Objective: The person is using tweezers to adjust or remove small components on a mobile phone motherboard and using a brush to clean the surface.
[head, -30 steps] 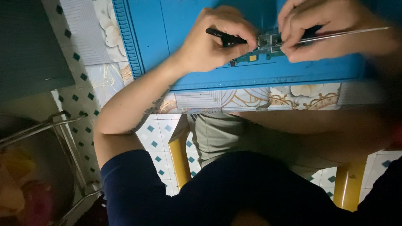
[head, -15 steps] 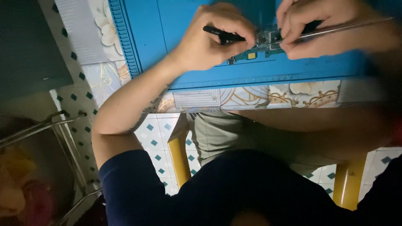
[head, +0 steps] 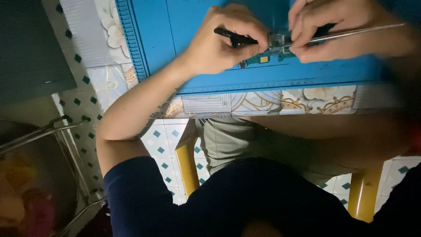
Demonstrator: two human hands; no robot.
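While green circuit board (head: 267, 55) lies on blue mat (head: 307, 72), between both hands: left hand (head: 221, 41) curled tight round black tool (head: 232, 35); right hand (head: 333, 30) pinches thin metal rod (head: 364, 33), fingertips touching board.

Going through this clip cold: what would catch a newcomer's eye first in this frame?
First, the bright blue work mat at the top of the head view, where both hands meet over a small green circuit board. The left hand grips a black pen-like tool, and the right hand holds a thin metal tool running off to the right. Below, yellow chair legs stand out against the patterned tile floor.
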